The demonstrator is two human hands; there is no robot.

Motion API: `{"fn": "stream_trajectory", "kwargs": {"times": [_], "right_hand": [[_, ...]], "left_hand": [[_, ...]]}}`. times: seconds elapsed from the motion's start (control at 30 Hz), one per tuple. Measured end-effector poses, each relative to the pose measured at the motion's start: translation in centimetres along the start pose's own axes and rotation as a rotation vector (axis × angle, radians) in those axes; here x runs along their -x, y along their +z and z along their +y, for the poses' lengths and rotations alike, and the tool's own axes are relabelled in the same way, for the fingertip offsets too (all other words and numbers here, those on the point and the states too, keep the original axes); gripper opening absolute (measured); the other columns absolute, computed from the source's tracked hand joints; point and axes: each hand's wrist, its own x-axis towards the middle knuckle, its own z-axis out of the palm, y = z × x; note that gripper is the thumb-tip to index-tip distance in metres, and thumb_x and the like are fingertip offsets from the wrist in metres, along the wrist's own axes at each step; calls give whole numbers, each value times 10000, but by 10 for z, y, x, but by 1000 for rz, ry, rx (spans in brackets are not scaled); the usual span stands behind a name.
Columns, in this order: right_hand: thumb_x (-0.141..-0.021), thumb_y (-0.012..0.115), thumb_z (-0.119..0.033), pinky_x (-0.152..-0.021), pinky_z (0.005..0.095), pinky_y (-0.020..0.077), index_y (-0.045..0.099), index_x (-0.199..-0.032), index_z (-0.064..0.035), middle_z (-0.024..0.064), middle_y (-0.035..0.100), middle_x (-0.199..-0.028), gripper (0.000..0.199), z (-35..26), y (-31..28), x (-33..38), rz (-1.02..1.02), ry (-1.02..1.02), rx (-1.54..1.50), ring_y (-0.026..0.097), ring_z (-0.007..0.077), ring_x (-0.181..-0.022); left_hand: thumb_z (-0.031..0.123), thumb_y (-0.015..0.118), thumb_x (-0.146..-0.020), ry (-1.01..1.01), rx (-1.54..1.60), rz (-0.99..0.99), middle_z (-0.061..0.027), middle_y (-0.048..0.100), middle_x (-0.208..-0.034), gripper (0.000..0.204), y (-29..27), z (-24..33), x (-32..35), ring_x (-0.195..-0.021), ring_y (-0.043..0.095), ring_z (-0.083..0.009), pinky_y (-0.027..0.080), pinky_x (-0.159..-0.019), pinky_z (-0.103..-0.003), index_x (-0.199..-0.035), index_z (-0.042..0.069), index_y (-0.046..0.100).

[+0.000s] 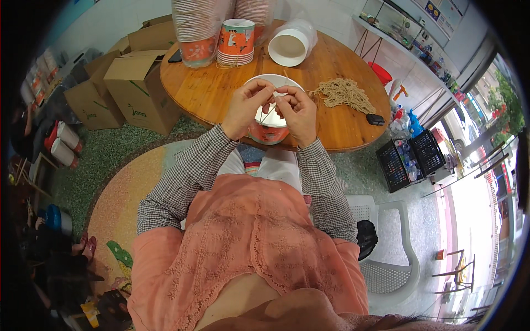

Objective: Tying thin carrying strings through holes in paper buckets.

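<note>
Both of my hands meet above the white-lined paper bucket (269, 135), which stands upright at the near edge of the round wooden table (210, 99). A thin length of twine (286, 76) is pinched between fingers and thumb of my left hand (248, 107). My right hand (300, 113) pinches the same twine close beside it, the fingertips almost touching. Part of the twine hangs down inside the bucket's rim; any knot is hidden by my fingers. To the right of my hands lies a loose heap of tan twine (345, 94).
At the back stand a stack of orange printed buckets (236, 43) and a plastic-wrapped stack (194, 33). A stack of white buckets (290, 48) lies sideways. A small black object (375, 119) sits by the right edge. Cardboard boxes (141, 91), black crates (411, 160) and a chair (395, 276) flank the table.
</note>
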Motion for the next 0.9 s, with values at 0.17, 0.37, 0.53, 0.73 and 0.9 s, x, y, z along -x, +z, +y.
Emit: {"fn": "stream_trajectory", "kwargs": {"times": [0.17,0.37,0.53,0.73,0.9], "right_hand": [[-876,647,-90,-472,170,410,627,-1029,18,5,615,-672,189,-6,0,-3,-10,82,-8,541,40,-549],[-877,642,-90,-458,168,406,640,-1002,12,-1,601,-636,162,-1,-3,-3,-14,80,16,539,38,-531],[-883,619,-75,-464,175,435,600,-958,-9,18,617,-661,101,0,-4,-1,36,69,-26,572,54,-549],[-890,584,-51,-567,208,518,558,-977,6,41,632,-739,108,-11,-5,0,-17,131,-59,643,98,-667],[-887,587,-38,-612,219,532,572,-962,12,55,648,-785,91,-9,-10,1,-60,96,51,656,110,-719]], "left_hand": [[145,584,-922,107,-133,-73,-11,602,-774,159,1,0,2,-612,513,-58,416,-539,-192,-980,3,627],[94,589,-909,175,-223,-78,-18,615,-804,206,-2,-4,0,-652,539,-58,446,-569,-190,-1085,-4,629],[62,601,-885,188,-253,-65,-31,631,-866,213,0,-5,4,-697,553,-56,469,-615,-200,-1081,-15,634],[69,632,-839,179,-505,-50,-66,654,-884,210,-13,-6,2,-758,601,-97,495,-670,-237,-1030,-19,646],[81,640,-817,337,-780,-35,-111,641,-865,160,-9,9,8,-758,626,-154,498,-665,-264,-949,-10,648]]}}
